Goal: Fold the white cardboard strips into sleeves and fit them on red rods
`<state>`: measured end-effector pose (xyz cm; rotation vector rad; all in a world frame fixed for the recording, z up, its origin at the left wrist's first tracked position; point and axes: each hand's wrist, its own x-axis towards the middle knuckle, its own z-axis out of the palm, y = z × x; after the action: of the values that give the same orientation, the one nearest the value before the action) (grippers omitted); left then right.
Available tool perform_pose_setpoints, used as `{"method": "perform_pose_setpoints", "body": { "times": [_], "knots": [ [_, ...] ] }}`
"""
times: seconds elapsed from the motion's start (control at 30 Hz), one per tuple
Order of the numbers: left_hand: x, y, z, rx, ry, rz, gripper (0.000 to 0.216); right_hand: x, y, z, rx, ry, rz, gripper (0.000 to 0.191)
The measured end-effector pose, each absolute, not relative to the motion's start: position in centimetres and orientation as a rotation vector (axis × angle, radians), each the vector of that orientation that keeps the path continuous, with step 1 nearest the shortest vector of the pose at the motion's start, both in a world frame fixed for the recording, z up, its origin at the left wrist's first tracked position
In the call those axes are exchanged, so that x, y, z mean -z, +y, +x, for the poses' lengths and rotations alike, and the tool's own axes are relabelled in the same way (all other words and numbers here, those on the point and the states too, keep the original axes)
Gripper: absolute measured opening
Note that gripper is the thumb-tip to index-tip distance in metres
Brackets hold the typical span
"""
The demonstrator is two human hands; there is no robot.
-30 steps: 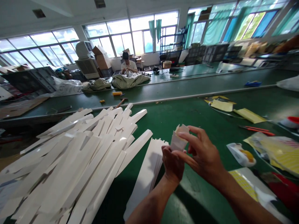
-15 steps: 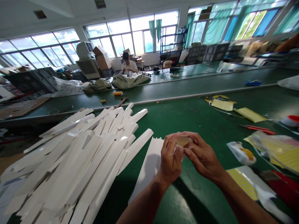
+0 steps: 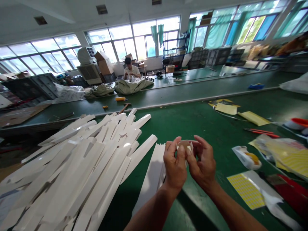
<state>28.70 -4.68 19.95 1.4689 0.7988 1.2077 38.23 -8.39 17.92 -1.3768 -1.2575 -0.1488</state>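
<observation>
Between my two hands is a small pale piece with a brownish face (image 3: 184,143), raised above the green table. My left hand (image 3: 175,165) grips its left side, thumb pressed against the near face. My right hand (image 3: 202,160) pinches its right side with the thumb, the fingers curled behind. Fingers cover much of the piece, so its exact kind is unclear. Just left of my hands lies a long white strip (image 3: 150,179) with a toothed far end. Further left, many similar white strips (image 3: 96,166) are heaped up.
To the right lie a tape dispenser (image 3: 246,157), a yellow-dotted sticker sheet (image 3: 245,189), red tweezers (image 3: 262,132) and yellow sheets (image 3: 255,118). Beyond the table's raised edge are a hammer (image 3: 124,108) and a yellow-handled tool (image 3: 120,98). A person (image 3: 131,70) sits across the bench.
My right hand has turned and its fingers have lifted, the thumb now on the piece's near face. The piece is tilted differently. The whole view has shifted slightly.
</observation>
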Motion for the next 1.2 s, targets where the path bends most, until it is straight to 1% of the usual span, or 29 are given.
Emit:
{"method": "perform_pose_setpoints", "body": {
  "times": [0.03, 0.1, 0.17, 0.2, 0.27, 0.37, 0.5, 0.57, 0.67, 0.73, 0.8, 0.87, 0.93, 0.97, 1.13, 1.2],
  "knots": [
    [-20.0, -4.6, 28.9, -1.241, 0.846, 1.512, 0.034, -17.7, -8.2, 38.1, 0.150, -1.184, -1.407, 0.044],
    [-20.1, -4.5, 29.4, -1.313, 0.923, 1.580, 0.037, -17.7, -7.8, 37.8, 0.196, -1.098, -1.471, 0.033],
    [-20.0, -4.2, 29.8, -1.342, 0.959, 1.591, 0.039, -18.1, -7.5, 37.8, 0.319, -1.142, -1.486, 0.018],
    [-20.0, -4.0, 29.9, -1.326, 0.951, 1.562, 0.039, -18.4, -7.4, 37.8, 0.389, -1.194, -1.462, 0.014],
    [-19.8, -3.8, 29.9, -1.260, 0.904, 1.468, 0.040, -18.9, -7.2, 38.1, 0.482, -1.295, -1.382, 0.013],
    [-19.6, -3.5, 29.7, -1.196, 0.846, 1.380, 0.045, -19.3, -7.2, 38.5, 0.480, -1.386, -1.312, 0.020],
    [-19.6, -3.4, 29.7, -1.217, 0.952, 1.407, 0.043, -19.3, -7.0, 38.6, 0.409, -1.463, -1.258, 0.025],
    [-19.5, -3.3, 29.7, -1.246, 0.994, 1.478, 0.045, -19.5, -6.8, 38.8, 0.366, -1.501, -1.238, 0.023],
    [-18.8, -3.2, 29.5, -1.246, 0.897, 1.483, 0.051, -20.1, -6.5, 39.3, 0.274, -1.540, -1.235, 0.016],
    [-18.2, -3.1, 29.2, -1.200, 0.812, 1.401, 0.052, -20.4, -6.2, 39.9, 0.138, -1.529, -1.297, 0.010],
    [-17.8, -2.9, 29.0, -1.149, 0.744, 1.335, 0.049, -20.6, -6.0, 40.5, -0.098, -1.444, -1.382, 0.007],
    [-17.8, -2.7, 29.1, -1.113, 0.678, 1.292, 0.048, -20.9, -5.9, 40.9, -0.366, -1.352, -1.444, 0.020],
    [-18.0, -2.5, 29.5, -1.108, 0.632, 1.248, 0.048, -21.4, -5.8, 41.1, -0.515, -1.359, -1.436, 0.033],
    [-18.2, -2.4, 29.8, -1.117, 0.635, 1.214, 0.047, -21.6, -5.7, 41.1, -0.530, -1.404, -1.401, 0.033],
    [-19.2, -2.5, 31.1, -1.174, 0.829, 1.001, 0.034, -22.6, -5.8, 41.2, -0.410, -1.537, -1.245, 0.023],
    [-18.9, -2.7, 31.4, -1.223, 0.891, 0.991, 0.037, -22.9, -5.9, 41.8, -0.435, -1.595, -1.263, 0.022]
  ]
}}
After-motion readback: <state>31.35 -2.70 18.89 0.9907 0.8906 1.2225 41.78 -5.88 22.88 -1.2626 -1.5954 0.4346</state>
